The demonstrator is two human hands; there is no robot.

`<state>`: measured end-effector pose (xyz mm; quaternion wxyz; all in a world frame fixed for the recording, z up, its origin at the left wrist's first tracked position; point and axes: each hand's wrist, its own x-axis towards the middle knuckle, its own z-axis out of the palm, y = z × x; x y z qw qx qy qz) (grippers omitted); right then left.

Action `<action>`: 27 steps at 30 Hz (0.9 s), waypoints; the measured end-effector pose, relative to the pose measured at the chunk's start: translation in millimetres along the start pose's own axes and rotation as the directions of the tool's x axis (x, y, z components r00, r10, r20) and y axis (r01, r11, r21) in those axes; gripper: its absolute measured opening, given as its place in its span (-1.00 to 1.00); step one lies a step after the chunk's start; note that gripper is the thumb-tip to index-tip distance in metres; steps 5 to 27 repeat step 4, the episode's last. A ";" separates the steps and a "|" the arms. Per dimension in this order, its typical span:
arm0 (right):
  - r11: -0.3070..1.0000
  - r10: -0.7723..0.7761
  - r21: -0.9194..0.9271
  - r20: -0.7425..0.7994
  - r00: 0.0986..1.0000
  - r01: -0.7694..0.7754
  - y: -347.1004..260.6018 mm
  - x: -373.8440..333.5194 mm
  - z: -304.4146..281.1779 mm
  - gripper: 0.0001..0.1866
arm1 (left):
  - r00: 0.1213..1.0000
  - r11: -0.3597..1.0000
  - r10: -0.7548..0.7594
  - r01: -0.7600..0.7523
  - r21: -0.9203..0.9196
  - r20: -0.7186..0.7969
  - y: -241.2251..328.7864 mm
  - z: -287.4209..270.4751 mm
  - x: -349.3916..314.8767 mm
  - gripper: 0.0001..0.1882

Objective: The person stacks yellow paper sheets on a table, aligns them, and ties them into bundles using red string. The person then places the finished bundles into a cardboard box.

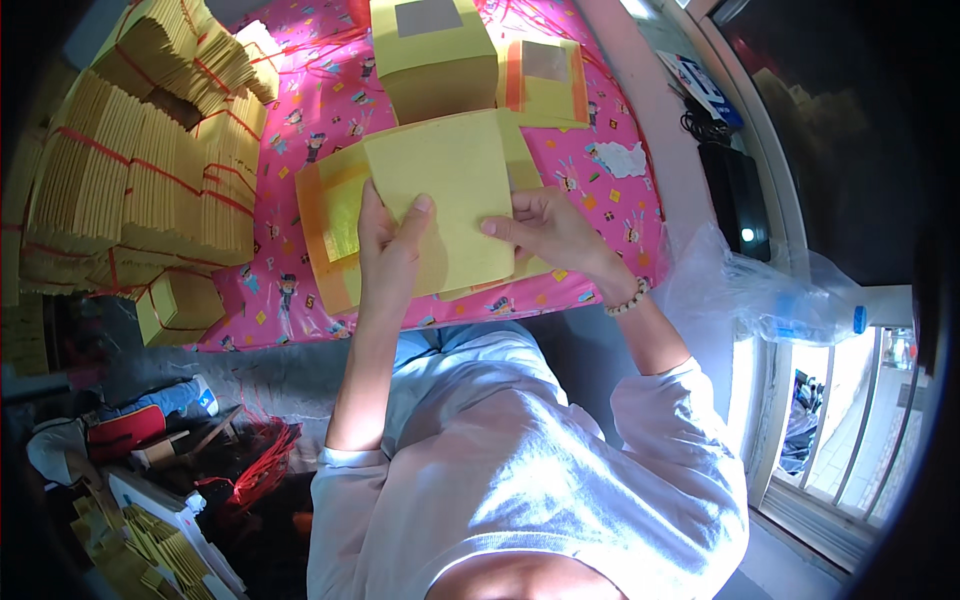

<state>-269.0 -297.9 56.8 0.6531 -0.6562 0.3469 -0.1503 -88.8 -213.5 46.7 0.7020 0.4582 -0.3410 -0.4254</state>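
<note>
I hold a flat, plain yellow paper envelope tilted over the table, one side in each hand. My left hand is closed on its left edge, thumb on the front face. My right hand pinches the right edge between thumb and fingers; a beaded bracelet is on that wrist. Under the held piece lies a yellow paper piece with an orange strip and a shiny window, partly covered. Just beyond stands a thick yellow stack with a grey rectangle on top. Beside that stack is another yellow piece with an orange strip.
Tall bundles of yellow envelopes tied with red string fill the table's left side. A small bundle sits at the near left corner. The pink patterned tablecloth bears a torn white scrap. At right lies a clear plastic bottle.
</note>
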 end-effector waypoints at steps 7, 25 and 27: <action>0.998 0.048 -0.046 0.035 0.998 -0.047 9.5 -1.9 -2.9 -0.66 | 1.000 1.000 0.007 -0.007 0.019 -0.028 9.1 -2.5 3.9 -0.57; 0.998 0.048 -0.046 0.035 0.998 -0.047 9.5 -1.9 -2.9 -0.66 | 1.000 1.000 0.007 -0.007 0.019 -0.028 9.1 -2.5 3.9 -0.57; 0.998 0.048 -0.046 0.035 0.998 -0.047 9.5 -1.9 -2.9 -0.66 | 1.000 1.000 0.007 -0.007 0.019 -0.028 9.1 -2.5 3.9 -0.57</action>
